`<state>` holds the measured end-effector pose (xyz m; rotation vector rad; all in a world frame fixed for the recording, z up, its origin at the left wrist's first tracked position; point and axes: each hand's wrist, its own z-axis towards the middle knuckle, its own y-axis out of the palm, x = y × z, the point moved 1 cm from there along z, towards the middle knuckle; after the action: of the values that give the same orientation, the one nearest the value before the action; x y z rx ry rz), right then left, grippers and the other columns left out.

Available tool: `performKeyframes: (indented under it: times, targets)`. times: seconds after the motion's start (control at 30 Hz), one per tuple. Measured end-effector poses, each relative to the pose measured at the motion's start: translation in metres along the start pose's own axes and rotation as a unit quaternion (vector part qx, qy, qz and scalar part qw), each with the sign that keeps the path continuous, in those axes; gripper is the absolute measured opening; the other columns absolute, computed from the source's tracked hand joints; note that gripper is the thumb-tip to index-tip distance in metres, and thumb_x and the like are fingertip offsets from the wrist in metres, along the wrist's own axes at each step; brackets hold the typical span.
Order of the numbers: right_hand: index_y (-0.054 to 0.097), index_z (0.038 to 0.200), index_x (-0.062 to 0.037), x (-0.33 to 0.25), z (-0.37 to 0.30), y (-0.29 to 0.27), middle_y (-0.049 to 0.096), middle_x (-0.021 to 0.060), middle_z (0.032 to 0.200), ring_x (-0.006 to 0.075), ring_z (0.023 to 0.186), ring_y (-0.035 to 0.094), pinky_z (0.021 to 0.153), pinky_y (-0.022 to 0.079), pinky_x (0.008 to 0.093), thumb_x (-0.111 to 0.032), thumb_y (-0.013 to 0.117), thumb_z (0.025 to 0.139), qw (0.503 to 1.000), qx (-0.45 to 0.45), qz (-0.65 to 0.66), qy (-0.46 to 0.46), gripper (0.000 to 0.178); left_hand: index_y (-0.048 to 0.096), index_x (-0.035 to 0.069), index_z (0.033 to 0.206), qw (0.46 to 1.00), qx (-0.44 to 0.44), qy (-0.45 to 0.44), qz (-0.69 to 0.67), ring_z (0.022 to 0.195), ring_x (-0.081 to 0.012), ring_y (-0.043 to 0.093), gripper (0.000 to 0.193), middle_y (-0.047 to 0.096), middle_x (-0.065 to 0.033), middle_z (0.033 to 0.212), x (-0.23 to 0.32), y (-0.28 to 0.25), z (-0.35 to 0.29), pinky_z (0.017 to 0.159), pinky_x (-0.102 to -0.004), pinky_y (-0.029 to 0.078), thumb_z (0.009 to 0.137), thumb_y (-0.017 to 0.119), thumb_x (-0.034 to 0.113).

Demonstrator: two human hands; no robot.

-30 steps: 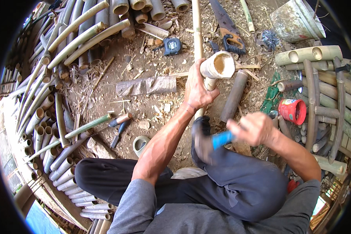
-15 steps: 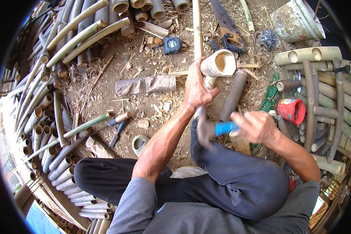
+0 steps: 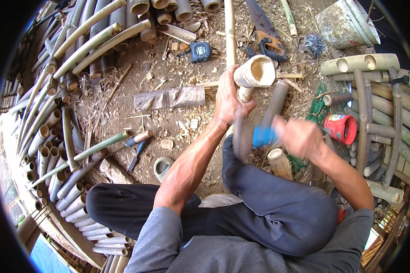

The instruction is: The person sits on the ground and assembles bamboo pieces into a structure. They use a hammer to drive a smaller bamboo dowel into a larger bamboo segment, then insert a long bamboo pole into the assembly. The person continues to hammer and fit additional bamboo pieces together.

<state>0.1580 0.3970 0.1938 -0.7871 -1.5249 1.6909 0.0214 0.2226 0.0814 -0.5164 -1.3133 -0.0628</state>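
My left hand (image 3: 232,98) is wrapped around a long pale bamboo pole (image 3: 231,36), right beside a short thick bamboo tube (image 3: 255,73) joined crosswise to it. The tube's open, hollow end faces up towards me. In my right hand (image 3: 300,137) is a hammer (image 3: 264,136) with a blue grip, smeared by motion. Its blurred head lies close to the pole's near end, just below my left hand; whether they touch cannot be made out. A dark bamboo length (image 3: 276,102) lies on the ground behind the hammer.
Farther off lie a handsaw (image 3: 266,32) and a tape measure (image 3: 200,52). A tape roll (image 3: 163,168) and a chisel (image 3: 136,157) rest left of my forearm. Bamboo stacks (image 3: 73,200) line the left. A red container (image 3: 340,129) and a dirty bucket (image 3: 344,25) stand right.
My right hand and the hammer have shifted slightly away from my body, the head moving up nearer my left hand. My left hand and the bamboo have barely moved.
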Motion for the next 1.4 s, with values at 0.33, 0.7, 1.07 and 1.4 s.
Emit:
performKeyframes:
  times: [0.33, 0.7, 1.07, 1.4]
  targets:
    - [0.062, 0.118, -0.0041, 0.006, 0.006, 0.006, 0.042, 0.0015, 0.062, 0.0145, 0.048, 0.052, 0.041, 0.044, 0.0297, -0.03, 0.066, 0.089, 0.999, 0.006, -0.011, 0.051, 0.039, 0.038, 0.003, 0.137, 0.999, 0.011, 0.035, 0.012, 0.116, -0.0433, 0.049, 0.087, 0.051, -0.0235, 0.121, -0.008, 0.001, 0.006, 0.102, -0.0478, 0.041, 0.058, 0.074, 0.015]
    - [0.061, 0.119, -0.0012, -0.019, -0.002, -0.013, 0.052, 0.0062, 0.075, 0.0225, 0.056, 0.058, 0.049, 0.05, 0.0346, -0.023, 0.074, 0.08, 0.98, -0.015, 0.189, 0.06, 0.046, 0.027, 0.001, 0.144, 0.997, -0.037, 0.062, -0.037, 0.123, -0.0456, 0.046, 0.1, 0.047, -0.0273, 0.129, -0.02, -0.007, 0.005, 0.108, -0.0485, 0.038, 0.058, 0.073, 0.019]
    - [0.059, 0.13, -0.0056, -0.026, 0.011, -0.018, 0.041, 0.001, 0.066, 0.0132, 0.05, 0.051, 0.041, 0.045, 0.0291, -0.027, 0.069, 0.088, 0.991, -0.025, 0.131, 0.026, 0.049, 0.032, 0.0, 0.141, 0.998, -0.004, 0.058, -0.019, 0.118, -0.0462, 0.049, 0.097, 0.05, -0.0282, 0.125, -0.017, -0.005, 0.002, 0.104, -0.0487, 0.041, 0.055, 0.074, 0.018]
    - [0.065, 0.122, -0.0064, -0.025, 0.017, -0.02, 0.039, -0.0008, 0.064, 0.0111, 0.048, 0.049, 0.04, 0.044, 0.0291, -0.031, 0.07, 0.087, 0.99, -0.01, 0.14, -0.033, 0.042, 0.031, -0.001, 0.142, 0.997, 0.01, 0.074, 0.003, 0.122, -0.0462, 0.047, 0.098, 0.049, -0.0284, 0.127, -0.021, -0.003, 0.004, 0.108, -0.0485, 0.037, 0.056, 0.073, 0.019]
